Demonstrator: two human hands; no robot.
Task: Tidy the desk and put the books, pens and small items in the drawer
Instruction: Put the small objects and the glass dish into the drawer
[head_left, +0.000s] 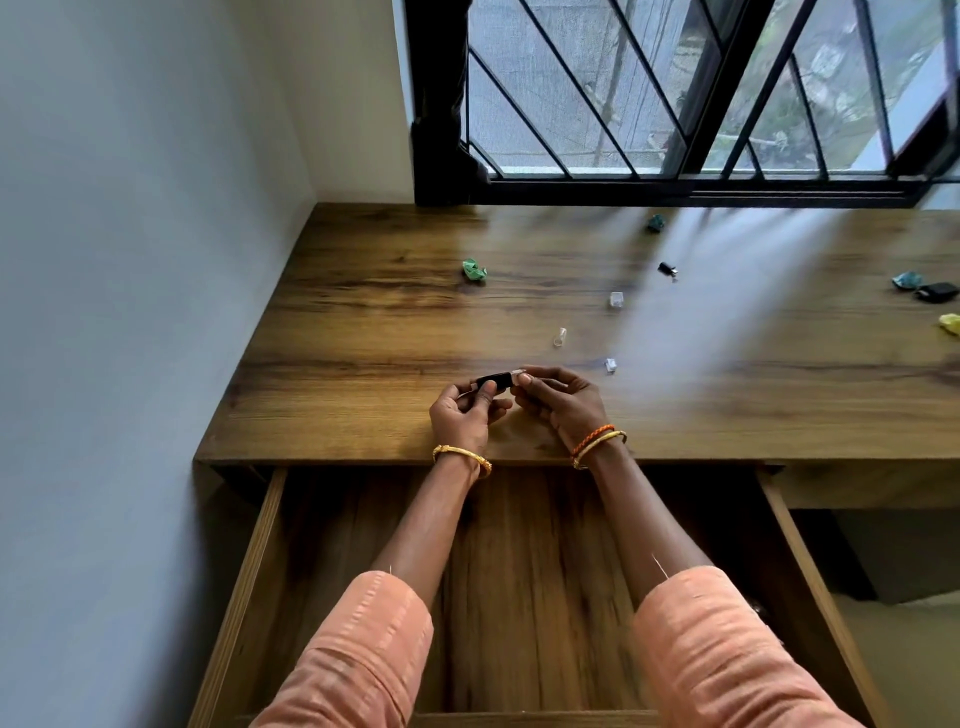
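wood: dark-grained desk (363, 395) set into a corner beside a pale wall, under a black-barred window (675, 104)
drawer: drawer (260, 545) pulled out below the front edge of the desk, wooden floor showing between the forearms
left hand: left hand (462, 415) held just above the front of the desk, thumb and fingers curled and pinching a small black item (493, 382) at its left end
right hand: right hand (563, 402) close beside the left, fingertips pinched on a small clear piece (518, 372) at the right end of the black item; whether the piece was joined to it, cannot tell
wrists: gold bangle (462, 457) on the left, gold bangle with orange thread band (597, 441) on the right, peach sleeves further back
clear bits: three small clear caps lying apart on the desk beyond the hands, one nearest (610, 365), one left of it (559, 338), one further back (616, 300)
black bit: small black piece (666, 269) further back, near the window light
paper: crumpled green scrap (474, 270) at left-centre, teal scrap (655, 223) near the window, another teal scrap (906, 280) touching a black object (937, 291) at far right, yellow scrap (949, 323) at the right edge
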